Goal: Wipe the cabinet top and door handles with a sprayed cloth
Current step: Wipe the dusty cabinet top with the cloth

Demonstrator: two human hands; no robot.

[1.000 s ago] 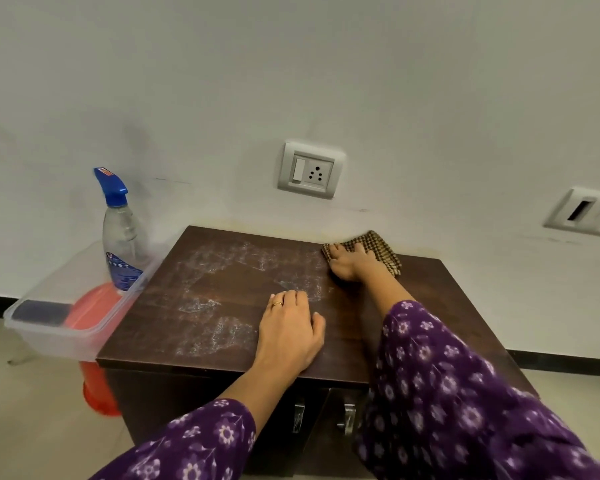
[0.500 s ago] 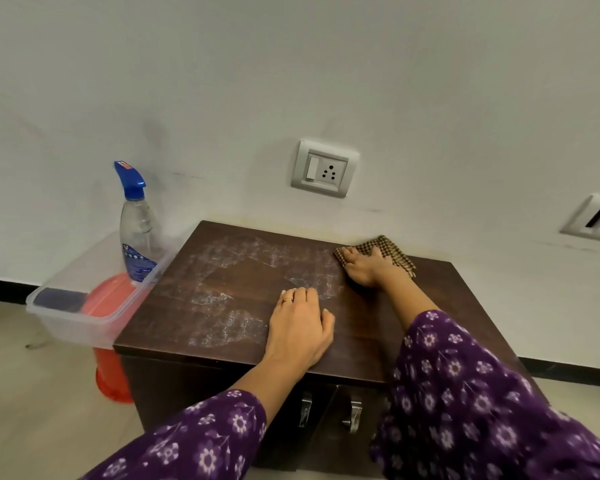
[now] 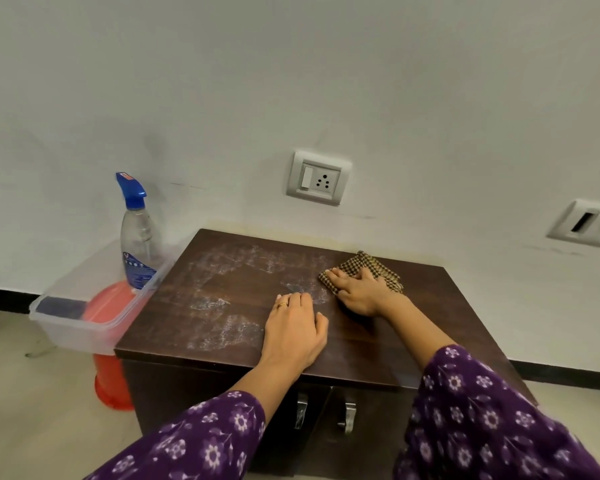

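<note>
We press the checked cloth [image 3: 373, 265] under the flat fingers of our right hand [image 3: 359, 294], toward the back of the cabinet top [image 3: 440, 306]. Our left hand [image 3: 293, 332] lies flat, holding nothing. White streaks [image 3: 229, 320] cover the left half, seemingly unwiped, and the door handles [image 3: 301, 410] are not yet done.

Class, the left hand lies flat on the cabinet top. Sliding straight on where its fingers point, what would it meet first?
The left hand would cross the whitish smears first, then likely reach the wall; the cloth lies just right of that line.
</note>
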